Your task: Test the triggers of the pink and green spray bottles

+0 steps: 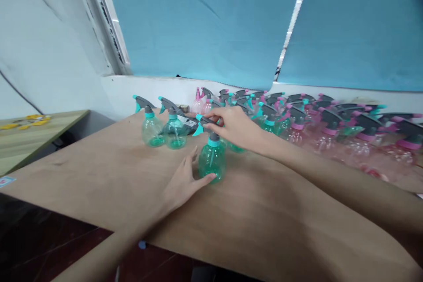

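Observation:
A small green spray bottle (212,161) with a grey head and teal trigger stands upright on the brown board (99,172). My left hand (183,181) cups the bottle's base from the near left, thumb and fingers around it. From the right, my right hand (231,127) reaches over it, fingers closed on the grey spray head. Two more green spray bottles (152,128) (175,131) stand upright just behind and to the left.
Several pink and green spray bottles (330,130) crowd the board's far right side below a white sill and blue blinds. A wooden table (29,134) with yellow items sits at the left. The board's near edge overhangs a dark red floor.

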`<action>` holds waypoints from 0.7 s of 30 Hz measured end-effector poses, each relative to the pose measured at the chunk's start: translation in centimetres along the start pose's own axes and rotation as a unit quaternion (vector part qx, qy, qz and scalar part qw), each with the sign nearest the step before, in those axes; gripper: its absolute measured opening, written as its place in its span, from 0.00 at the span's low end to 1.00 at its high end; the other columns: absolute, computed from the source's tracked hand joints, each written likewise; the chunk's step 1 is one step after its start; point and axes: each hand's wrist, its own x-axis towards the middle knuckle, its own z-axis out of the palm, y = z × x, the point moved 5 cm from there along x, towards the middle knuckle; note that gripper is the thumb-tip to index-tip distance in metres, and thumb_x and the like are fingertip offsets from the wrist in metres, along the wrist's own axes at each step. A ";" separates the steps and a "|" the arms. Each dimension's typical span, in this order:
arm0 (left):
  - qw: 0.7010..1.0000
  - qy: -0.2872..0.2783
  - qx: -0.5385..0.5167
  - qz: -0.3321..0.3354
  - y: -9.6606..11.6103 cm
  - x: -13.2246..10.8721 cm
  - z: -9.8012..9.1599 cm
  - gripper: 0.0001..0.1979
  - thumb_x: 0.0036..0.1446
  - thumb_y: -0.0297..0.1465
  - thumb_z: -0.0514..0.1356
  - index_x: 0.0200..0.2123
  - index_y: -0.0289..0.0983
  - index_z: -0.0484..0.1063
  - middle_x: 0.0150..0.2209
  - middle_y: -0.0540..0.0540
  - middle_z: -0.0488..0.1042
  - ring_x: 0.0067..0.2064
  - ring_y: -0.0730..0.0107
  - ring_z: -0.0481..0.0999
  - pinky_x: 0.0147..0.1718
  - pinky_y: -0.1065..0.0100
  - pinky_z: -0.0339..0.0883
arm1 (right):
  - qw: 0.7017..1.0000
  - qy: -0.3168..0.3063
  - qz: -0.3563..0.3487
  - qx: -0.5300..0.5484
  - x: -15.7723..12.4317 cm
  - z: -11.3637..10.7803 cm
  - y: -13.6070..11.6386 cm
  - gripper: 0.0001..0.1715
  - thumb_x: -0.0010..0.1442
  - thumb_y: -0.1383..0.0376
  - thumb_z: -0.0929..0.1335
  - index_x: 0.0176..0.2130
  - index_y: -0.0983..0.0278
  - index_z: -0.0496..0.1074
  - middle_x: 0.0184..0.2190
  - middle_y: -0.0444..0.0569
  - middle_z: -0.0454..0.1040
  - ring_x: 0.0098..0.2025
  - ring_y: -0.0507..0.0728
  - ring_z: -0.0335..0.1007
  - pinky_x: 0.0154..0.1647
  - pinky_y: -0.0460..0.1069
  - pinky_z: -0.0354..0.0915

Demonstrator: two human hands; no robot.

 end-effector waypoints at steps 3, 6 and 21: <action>0.999 -0.020 -0.033 0.014 2.8 0.0 1.8 0.37 0.53 0.44 0.60 0.61 0.43 0.48 0.59 0.41 0.59 0.59 0.52 0.59 0.53 0.50 0.56 | 1.000 0.011 -0.005 -0.006 -2.7 -1.7 0.4 0.16 0.57 0.66 0.66 0.46 0.67 0.72 0.36 0.49 0.78 0.35 0.55 0.73 0.40 0.50 0.66; 0.997 -0.057 -0.059 0.007 5.2 0.1 3.8 0.36 0.53 0.45 0.61 0.61 0.43 0.49 0.57 0.42 0.63 0.57 0.51 0.63 0.52 0.50 0.58 | 1.000 0.015 0.013 -0.001 -5.7 -3.8 1.7 0.20 0.57 0.59 0.67 0.48 0.65 0.71 0.39 0.49 0.77 0.36 0.56 0.72 0.40 0.52 0.66; 0.976 -0.188 -0.046 0.100 14.3 3.8 14.0 0.38 0.49 0.45 0.64 0.59 0.41 0.51 0.57 0.42 0.63 0.56 0.52 0.64 0.50 0.53 0.61 | 0.958 0.049 0.173 0.225 -18.0 -8.1 11.0 0.26 0.49 0.55 0.71 0.46 0.59 0.64 0.40 0.47 0.72 0.41 0.57 0.70 0.40 0.54 0.68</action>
